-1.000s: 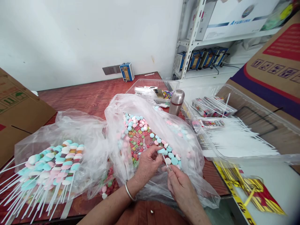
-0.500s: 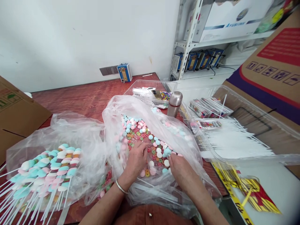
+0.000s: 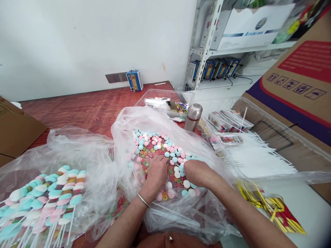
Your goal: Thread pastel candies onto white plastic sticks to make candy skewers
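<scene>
An opened clear plastic bag (image 3: 129,119) lies before me, holding pink, blue and white marshmallows (image 3: 174,150) and colourful ring-shaped candies (image 3: 152,151). My left hand (image 3: 157,172) reaches in over the rings, its fingers bent together and pointing down; what they hold, if anything, is hidden. To its right, my right hand (image 3: 198,172) is closed with curled fingers, right against some blue marshmallows (image 3: 182,169). Its fingertips are covered by the hand itself. White sticks (image 3: 176,215) lie on the plastic just below my hands.
Finished marshmallow skewers (image 3: 59,193) lie on another plastic bag at left. A steel flask (image 3: 193,117) stands behind the candy bag, beside a clear tray (image 3: 148,94). At right, a clear bin (image 3: 227,168) holds many white sticks. Cardboard boxes (image 3: 18,125) flank the red table (image 3: 98,103).
My right hand has turned and moved slightly up over the marshmallows, its fingers curling further out of sight. My left hand has shifted a little right. The view has moved slightly.
</scene>
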### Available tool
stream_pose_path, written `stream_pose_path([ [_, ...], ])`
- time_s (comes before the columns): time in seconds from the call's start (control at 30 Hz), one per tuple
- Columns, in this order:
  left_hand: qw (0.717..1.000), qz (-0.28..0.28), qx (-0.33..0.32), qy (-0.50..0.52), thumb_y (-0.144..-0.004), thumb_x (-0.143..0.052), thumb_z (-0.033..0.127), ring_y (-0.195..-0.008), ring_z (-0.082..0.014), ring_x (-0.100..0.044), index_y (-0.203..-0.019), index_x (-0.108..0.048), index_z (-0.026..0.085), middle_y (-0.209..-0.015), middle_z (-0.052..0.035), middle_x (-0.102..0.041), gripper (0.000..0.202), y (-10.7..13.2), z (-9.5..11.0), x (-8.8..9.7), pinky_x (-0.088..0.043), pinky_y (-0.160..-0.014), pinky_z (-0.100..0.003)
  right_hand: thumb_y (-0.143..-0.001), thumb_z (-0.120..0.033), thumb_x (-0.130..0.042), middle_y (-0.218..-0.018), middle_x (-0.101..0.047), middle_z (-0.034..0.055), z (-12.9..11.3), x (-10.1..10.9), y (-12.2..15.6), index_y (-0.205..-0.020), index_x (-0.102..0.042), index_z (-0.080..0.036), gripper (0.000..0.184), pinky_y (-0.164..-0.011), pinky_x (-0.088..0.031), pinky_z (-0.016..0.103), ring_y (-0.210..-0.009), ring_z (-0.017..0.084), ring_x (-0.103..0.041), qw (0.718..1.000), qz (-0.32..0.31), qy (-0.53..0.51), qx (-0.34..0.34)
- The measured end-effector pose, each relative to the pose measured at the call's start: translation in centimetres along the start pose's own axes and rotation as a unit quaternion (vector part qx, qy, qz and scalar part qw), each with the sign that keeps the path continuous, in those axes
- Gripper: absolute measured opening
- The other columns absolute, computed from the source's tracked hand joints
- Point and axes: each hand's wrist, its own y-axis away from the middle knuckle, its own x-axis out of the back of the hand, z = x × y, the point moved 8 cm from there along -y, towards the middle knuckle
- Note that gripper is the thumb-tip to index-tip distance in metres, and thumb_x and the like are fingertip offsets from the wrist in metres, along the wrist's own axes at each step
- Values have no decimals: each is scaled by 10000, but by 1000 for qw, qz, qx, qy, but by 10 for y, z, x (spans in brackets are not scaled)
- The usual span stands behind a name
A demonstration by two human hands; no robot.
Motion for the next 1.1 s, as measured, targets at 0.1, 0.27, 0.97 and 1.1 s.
stream_pose_path([
  [0.1,999,11,36,29,-864,-535,105,-870,-226,-559,-822,-634,185,-873,-65,-639,134,0,-2,7,-429,-810,-370,-752,-208,-637,-505,-582,40,-4,-10,2,-473,-526,-194,300,-534,-324,256,-530,161,-579,989,-137,55,5],
  [0.27,970,38,118,207,-823,-566,110,-774,-183,-605,-824,-657,191,-810,-27,-679,123,3,-15,15,-452,-737,-317,-924,-213,-403,-622,-606,8,-8,-6,33,-615,-503,-196,326,-555,-280,252,-586,128,-519,976,-206,65,10],
  [0.97,756,22,316,573,-654,-806,321,-655,-152,-667,-922,-743,154,-781,-50,-715,322,22,-31,-3,-378,-430,-169,-919,-391,-321,-607,-436,-36,-17,-13,71,-630,-358,-223,336,-566,-267,262,-609,136,-401,974,-145,-173,0],
  [1.1,786,21,280,551,-648,-804,323,-669,-161,-668,-862,-752,155,-796,-60,-728,276,20,-26,5,-426,-475,-195,-908,-383,-338,-653,-558,-8,-17,-9,74,-662,-495,-222,334,-596,-350,257,-655,158,-488,976,-126,-179,-5],
])
